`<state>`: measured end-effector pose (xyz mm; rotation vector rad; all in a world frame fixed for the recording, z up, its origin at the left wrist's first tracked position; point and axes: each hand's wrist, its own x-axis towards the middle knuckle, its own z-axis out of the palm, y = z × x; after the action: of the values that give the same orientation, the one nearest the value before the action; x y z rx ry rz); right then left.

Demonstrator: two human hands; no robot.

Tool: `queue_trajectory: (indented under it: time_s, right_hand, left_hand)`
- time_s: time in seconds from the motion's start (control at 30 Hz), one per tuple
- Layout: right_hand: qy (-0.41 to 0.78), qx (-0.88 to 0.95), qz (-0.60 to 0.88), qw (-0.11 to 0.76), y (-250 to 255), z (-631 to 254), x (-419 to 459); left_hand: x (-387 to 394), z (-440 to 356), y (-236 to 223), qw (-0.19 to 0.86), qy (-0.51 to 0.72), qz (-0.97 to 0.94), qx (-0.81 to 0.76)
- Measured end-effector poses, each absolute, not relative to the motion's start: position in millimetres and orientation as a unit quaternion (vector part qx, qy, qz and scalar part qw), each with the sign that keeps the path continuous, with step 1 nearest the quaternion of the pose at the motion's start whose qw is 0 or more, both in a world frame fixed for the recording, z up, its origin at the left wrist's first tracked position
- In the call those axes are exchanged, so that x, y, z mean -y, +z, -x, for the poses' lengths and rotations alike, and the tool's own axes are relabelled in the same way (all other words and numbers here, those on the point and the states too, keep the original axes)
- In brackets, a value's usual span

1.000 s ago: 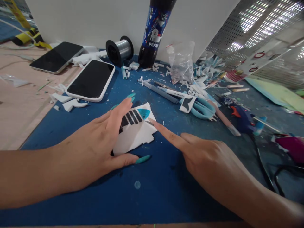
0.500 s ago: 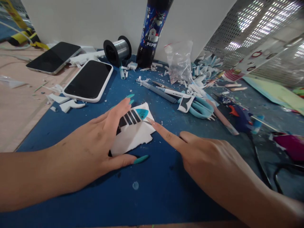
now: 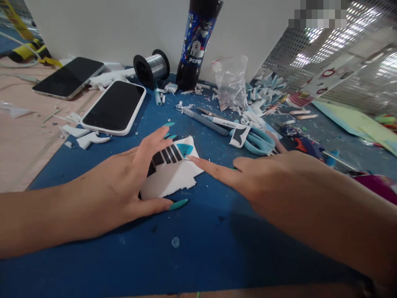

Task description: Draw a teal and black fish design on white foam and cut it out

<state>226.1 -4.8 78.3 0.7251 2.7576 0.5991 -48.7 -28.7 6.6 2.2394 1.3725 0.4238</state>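
A jagged-edged white piece (image 3: 173,180), of foam or thick paper, lies on the blue work surface. It carries a dark-striped fish-like pattern (image 3: 167,156) with a glossy blue tip (image 3: 185,149). Across its left side rests my left hand (image 3: 124,182), thumb and fingers spread, covering part of the pattern. My right hand (image 3: 263,178) comes in from the right with its index finger stretched out. That fingertip touches the piece just below the blue tip. The other right fingers are curled under and partly hidden; nothing shows in them.
Behind stand a Pepsi bottle (image 3: 197,49), a wire spool (image 3: 151,68) and a clear plastic bag (image 3: 231,82). Two phones, a white-cased one (image 3: 114,107) and a dark one (image 3: 68,78), lie left. Blue-handled scissors (image 3: 259,140), a glue gun (image 3: 307,147) and foam scraps (image 3: 266,95) are right.
My right forearm has swung up and now covers more of the glue gun area. The index fingertip stays near the blue tip. The view has shifted slightly; my left hand keeps its place.
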Motion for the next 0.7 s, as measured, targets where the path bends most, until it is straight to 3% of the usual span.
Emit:
queue_trajectory:
  time_s: [0.27, 0.7]
  right_hand:
    - [0.184, -0.947, -0.222, 0.140, 77, -238, -4]
    - [0.252, -0.942, -0.196, 0.105, 49, -264, -29]
  left_hand:
    - [3, 65, 3, 0.227, 0.181, -0.851, -0.437]
    - [-1, 66, 5, 0.229, 0.150, -0.861, -0.429]
